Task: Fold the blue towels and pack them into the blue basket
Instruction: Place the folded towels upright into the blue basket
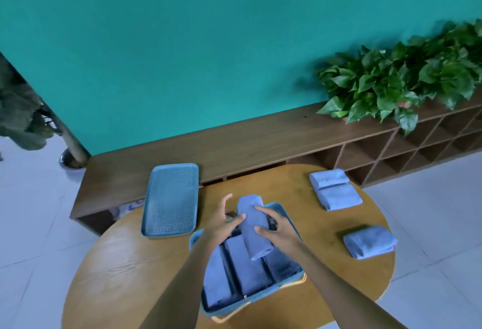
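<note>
— Blue basket, at the counter's near edge, already holds three folded towels side by side.

— And the grip?

— Left hand and right hand clasp a fourth rolled towel above it. Three folded towels wait at right; packing looks roughly half done.

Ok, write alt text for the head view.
Both hands, left hand and right hand, hold a folded blue towel over a blue basket already holding folded towels, on a round wooden table. Three folded towels lie to the right; a blue lid lies left.
</note>
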